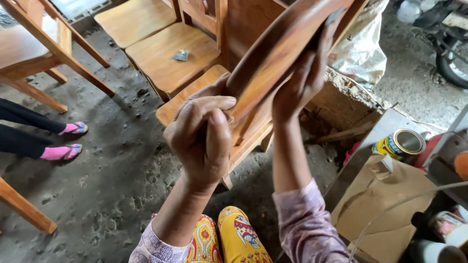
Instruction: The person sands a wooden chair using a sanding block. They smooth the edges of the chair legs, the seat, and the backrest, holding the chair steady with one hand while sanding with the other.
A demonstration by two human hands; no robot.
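Observation:
A curved, varnished wooden piece [278,53] slants from the middle of the view up to the top right. My left hand [202,139] is closed around its lower end. My right hand [304,80] lies against the piece higher up, fingers pressing a small grey sheet, possibly sandpaper [335,15], onto the wood near the top. Both sleeves are pale pink with a floral print.
Several small wooden chairs [170,56] stand on the rough concrete floor behind the piece; one seat carries a small grey scrap [181,55]. Another person's feet in pink socks [61,152] are at left. An open tin can [402,144] and brown paper [385,199] lie at right.

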